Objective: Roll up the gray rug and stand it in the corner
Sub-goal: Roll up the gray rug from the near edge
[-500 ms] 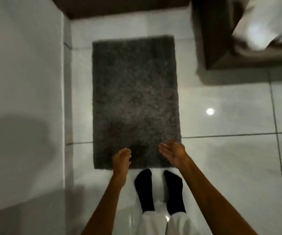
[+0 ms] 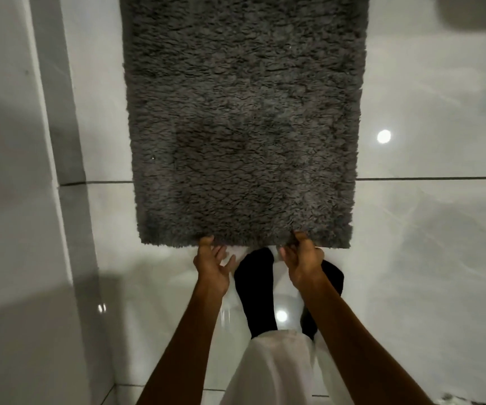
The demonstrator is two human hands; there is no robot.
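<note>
Both hands dropped to the gray rug [image 2: 244,127]: right hand [image 2: 303,261] pinching, left hand [image 2: 211,266] spread.

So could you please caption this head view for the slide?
Both hands, left and right, take the near edge of the flat gray rug.

The rug [image 2: 244,121] lies flat on the floor [image 2: 425,229] ahead of your feet [image 2: 254,287], with the wall [image 2: 11,200] to its left. Your left hand [image 2: 211,266] and right hand [image 2: 303,263] meet its near edge, side by side.
</note>
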